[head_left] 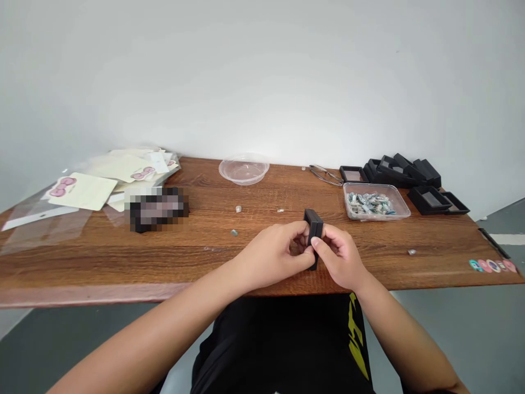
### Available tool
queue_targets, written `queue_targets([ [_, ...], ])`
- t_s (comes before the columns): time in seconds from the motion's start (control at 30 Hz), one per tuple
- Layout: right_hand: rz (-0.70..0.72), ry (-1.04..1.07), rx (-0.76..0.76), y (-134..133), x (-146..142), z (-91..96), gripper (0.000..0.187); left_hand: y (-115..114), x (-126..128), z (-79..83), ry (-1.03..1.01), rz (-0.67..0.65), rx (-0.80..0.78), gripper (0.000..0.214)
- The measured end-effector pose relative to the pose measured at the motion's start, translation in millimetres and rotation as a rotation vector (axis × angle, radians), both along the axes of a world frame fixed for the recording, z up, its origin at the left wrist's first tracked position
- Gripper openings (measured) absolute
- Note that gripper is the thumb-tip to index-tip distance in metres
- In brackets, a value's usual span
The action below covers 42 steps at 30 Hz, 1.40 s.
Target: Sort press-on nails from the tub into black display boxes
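A small black box (314,224) stands on edge between my hands, just above the front part of the wooden table (197,246). My left hand (283,249) grips it from the left, thumb low on its side and fingers curled behind. From the right, my right hand (338,254) pinches it with the thumb against its near edge. The inside of the box is hidden from me. To the right of my hands sits a clear plastic tub (397,210) holding many small blue-green and white pieces, perhaps stones.
Several black boxes (410,172) are piled at the back right. Glasses (327,175) lie beside them, near a round clear lid or dish (245,171). Cream cards (84,190) in clear sleeves cover the left. A pixelated dark object (158,209) and small loose pieces (238,209) lie around.
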State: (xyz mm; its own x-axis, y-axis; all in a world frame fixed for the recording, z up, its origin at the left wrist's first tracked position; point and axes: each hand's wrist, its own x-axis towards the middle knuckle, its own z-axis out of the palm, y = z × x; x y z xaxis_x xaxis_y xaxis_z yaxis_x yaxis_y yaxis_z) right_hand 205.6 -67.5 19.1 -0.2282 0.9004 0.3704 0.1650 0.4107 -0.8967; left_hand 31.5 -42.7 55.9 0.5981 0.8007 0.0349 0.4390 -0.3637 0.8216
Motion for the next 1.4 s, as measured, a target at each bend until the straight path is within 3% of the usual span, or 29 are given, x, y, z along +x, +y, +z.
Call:
queue_targets([
  [0.4, -0.05, 0.042, -0.032, 4.4, 0.2, -5.1, 0.029, 9.3, -9.7, -6.2, -0.121, -0.01, -0.098, 0.017],
  [0.7, 0.127, -0.103, -0.16, 17.5, 2.4, 11.6, 0.021, 24.4, -13.9, -13.9, -0.19, -0.123, -0.153, 0.014],
  [1.0, 0.224, -0.172, -0.224, 43.6, 2.6, 23.7, 0.025, 41.6, -20.3, -18.6, -0.269, -0.077, -0.202, 0.013],
  [1.23, 0.204, -0.031, -0.3, 59.9, 9.2, 10.5, 0.035, 59.6, -34.7, -29.7, -0.336, -0.019, -0.285, 0.014],
  [1.4, 0.226, 0.039, -0.334, 53.0, 10.5, 4.8, 0.033, 54.3, -37.3, -29.7, -0.333, 0.0, -0.287, 0.018],
])
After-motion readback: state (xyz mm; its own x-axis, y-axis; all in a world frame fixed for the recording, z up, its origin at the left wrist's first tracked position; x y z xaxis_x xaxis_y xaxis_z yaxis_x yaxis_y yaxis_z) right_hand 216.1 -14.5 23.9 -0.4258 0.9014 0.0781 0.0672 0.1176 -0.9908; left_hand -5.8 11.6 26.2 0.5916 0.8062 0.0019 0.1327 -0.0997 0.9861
